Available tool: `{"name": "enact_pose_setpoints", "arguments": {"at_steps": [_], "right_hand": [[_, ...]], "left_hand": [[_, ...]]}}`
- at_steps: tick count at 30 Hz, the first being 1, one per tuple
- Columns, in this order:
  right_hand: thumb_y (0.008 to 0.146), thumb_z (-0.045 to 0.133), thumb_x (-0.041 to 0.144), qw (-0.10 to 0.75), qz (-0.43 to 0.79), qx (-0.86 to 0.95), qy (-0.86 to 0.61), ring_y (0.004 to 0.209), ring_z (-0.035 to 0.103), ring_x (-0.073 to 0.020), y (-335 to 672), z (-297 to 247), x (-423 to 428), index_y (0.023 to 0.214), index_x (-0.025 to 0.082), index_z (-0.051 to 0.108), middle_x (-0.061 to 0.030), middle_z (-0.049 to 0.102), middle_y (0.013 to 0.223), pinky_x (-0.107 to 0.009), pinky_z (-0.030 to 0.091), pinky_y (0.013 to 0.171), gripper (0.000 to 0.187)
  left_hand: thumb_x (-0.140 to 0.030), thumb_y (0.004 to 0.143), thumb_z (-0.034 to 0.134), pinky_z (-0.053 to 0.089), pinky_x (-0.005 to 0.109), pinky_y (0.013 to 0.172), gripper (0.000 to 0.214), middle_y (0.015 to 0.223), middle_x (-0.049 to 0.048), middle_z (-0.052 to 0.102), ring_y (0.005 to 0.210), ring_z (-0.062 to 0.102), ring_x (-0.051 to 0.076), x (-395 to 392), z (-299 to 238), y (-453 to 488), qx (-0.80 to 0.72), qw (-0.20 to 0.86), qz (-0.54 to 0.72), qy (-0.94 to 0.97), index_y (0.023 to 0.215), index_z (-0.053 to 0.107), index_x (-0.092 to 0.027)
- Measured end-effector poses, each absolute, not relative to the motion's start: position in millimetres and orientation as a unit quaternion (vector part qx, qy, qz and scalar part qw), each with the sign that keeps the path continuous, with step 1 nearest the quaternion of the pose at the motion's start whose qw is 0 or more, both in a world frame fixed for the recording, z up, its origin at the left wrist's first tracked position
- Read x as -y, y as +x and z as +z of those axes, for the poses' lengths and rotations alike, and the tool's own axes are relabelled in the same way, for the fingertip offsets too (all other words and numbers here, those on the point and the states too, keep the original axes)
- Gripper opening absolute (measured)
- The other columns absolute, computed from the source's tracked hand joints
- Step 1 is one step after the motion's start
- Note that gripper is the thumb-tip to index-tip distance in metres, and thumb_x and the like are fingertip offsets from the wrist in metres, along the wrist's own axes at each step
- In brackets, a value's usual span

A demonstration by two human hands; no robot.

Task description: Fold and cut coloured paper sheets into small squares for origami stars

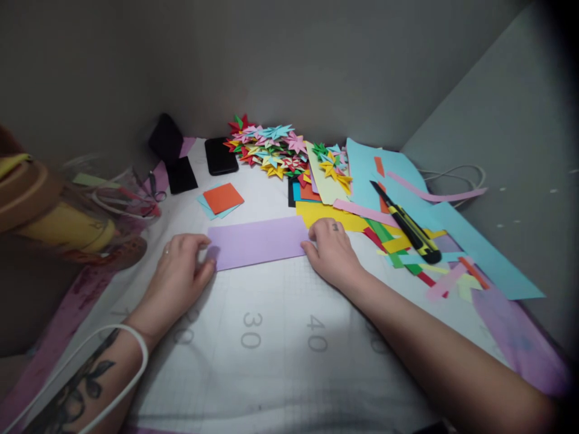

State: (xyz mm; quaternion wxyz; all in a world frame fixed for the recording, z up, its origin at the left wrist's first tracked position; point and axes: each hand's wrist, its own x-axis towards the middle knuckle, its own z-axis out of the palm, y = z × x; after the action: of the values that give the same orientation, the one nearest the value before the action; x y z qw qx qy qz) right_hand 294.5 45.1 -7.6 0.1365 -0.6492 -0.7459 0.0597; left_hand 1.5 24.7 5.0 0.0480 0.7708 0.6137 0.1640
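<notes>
A long purple paper strip point(257, 243) lies in front of me on the white gridded mat point(280, 374). My left hand point(183, 265) pinches its left end between thumb and curled fingers. At the opposite end, my right hand point(329, 250) grips the right edge in the same way. Behind the strip sits a small stack of square papers point(224, 199), orange on top with light blue beneath. To the right of my right hand, a yellow paper sheet point(319, 216) and several coloured paper strips point(398, 244) are spread about.
A black and yellow utility knife point(407, 224) rests on the strips, blade out, near light blue sheets point(375, 163). Folded paper stars point(271, 147) are heaped at the back beside a black phone point(221, 157). Scissors point(155, 188) and a clear container point(104, 181) are left. A white cable point(143, 346) crosses my left forearm.
</notes>
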Motion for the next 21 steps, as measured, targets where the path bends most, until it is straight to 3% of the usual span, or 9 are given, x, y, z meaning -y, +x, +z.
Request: {"name": "enact_pose_setpoints", "arguments": {"at_steps": [3, 5, 7, 11, 21], "right_hand": [[0.088, 0.051, 0.014, 0.149, 0.036, 0.807, -0.57, 0.13, 0.034, -0.0331, 296, -8, -47, 0.126, 0.023, 0.053, -0.0138, 0.039, 0.144, -0.054, 0.035, 0.102, 0.039], [0.091, 0.046, 0.009, 0.124, 0.036, 0.874, -0.467, 0.142, 0.02, -0.0306, 297, -4, -50, 0.133, 0.039, 0.048, -0.0019, 0.025, 0.156, -0.059, 0.026, 0.107, 0.052], [0.093, 0.045, 0.01, 0.092, 0.056, 0.922, -0.372, 0.145, 0.011, -0.0277, 298, 1, -54, 0.133, 0.05, 0.045, 0.007, 0.02, 0.158, -0.059, 0.021, 0.111, 0.056], [0.096, 0.044, 0.015, 0.044, 0.092, 0.948, -0.303, 0.146, 0.006, -0.025, 298, 9, -60, 0.135, 0.049, 0.043, 0.0084, 0.019, 0.157, -0.057, 0.016, 0.114, 0.052], [0.099, 0.04, 0.02, 0.027, 0.121, 0.947, -0.296, 0.145, 0.013, -0.0227, 297, 8, -61, 0.137, 0.048, 0.04, 0.0051, 0.023, 0.156, -0.054, 0.018, 0.113, 0.047]], "left_hand": [[-0.015, 0.09, 0.038, 0.033, 0.048, 0.102, 0.04, 0.139, 0.0066, 0.042, 0.126, 0.039, 0.031, -22, 10, 9, -0.535, 0.011, 0.13, 0.835, 0.123, 0.056, -0.028], [-0.01, 0.092, 0.036, 0.029, 0.051, 0.104, 0.05, 0.147, -0.002, 0.037, 0.135, 0.03, 0.033, -20, 14, 13, -0.472, 0.013, 0.077, 0.878, 0.128, 0.053, -0.04], [-0.012, 0.093, 0.039, 0.029, 0.051, 0.102, 0.053, 0.147, -0.0041, 0.041, 0.136, 0.029, 0.033, -20, 15, 14, -0.416, 0.014, 0.051, 0.908, 0.132, 0.047, -0.046], [-0.015, 0.093, 0.043, 0.033, 0.049, 0.097, 0.053, 0.143, -0.0005, 0.048, 0.131, 0.037, 0.032, -26, 7, 10, -0.371, 0.002, 0.033, 0.928, 0.137, 0.042, -0.046], [-0.012, 0.094, 0.037, 0.035, 0.044, 0.095, 0.058, 0.144, -0.0006, 0.048, 0.122, 0.044, 0.027, -30, 3, 10, -0.382, 0.021, 0.009, 0.924, 0.139, 0.039, -0.048]]}}
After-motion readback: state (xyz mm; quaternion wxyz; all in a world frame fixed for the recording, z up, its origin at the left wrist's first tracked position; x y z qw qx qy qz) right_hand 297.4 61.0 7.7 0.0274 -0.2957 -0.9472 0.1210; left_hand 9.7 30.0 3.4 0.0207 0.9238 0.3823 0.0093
